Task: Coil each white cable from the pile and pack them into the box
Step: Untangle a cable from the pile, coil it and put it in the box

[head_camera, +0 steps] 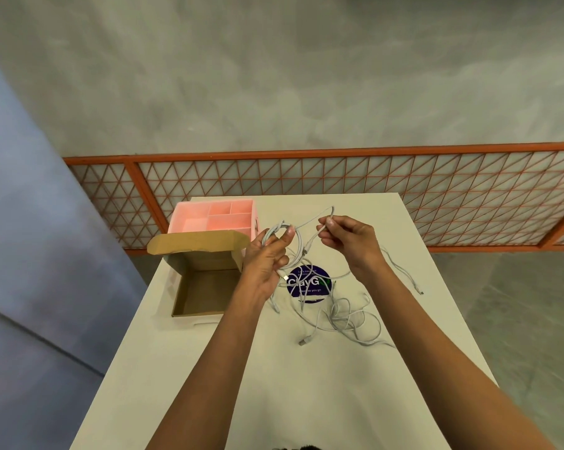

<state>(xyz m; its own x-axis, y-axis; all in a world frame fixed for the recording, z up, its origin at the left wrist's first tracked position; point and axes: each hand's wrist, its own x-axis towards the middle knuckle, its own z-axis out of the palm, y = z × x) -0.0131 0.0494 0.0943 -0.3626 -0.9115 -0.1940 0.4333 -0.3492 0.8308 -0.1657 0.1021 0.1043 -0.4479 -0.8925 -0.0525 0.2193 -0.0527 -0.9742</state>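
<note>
Two grips share one white cable above the middle of the tabletop. Your left grip is curled round the gathered loops, with the coil standing up over its fingers, and your right grip pinches the loose run between thumb and fingertip. The next wrap turns on how that loose run lies. It leaves the coil toward the right of the frame and arches up between your hands. From the right pinch a short tail drops down and left to its connector, which hangs in the gap between them. The unwound length therefore runs roughly left to right, and little of it seems to be left; carrying the right grip across to the left one should lay it onto the coil. The open cardboard box sits at middle left of the frame, just beside your left grip and well apart from the right, so the left is nearer for packing. More white cables lie in a loose pile on the tabletop below your right wrist, some crossing a purple sticker, and a pink divided tray stands beyond the box.
</note>
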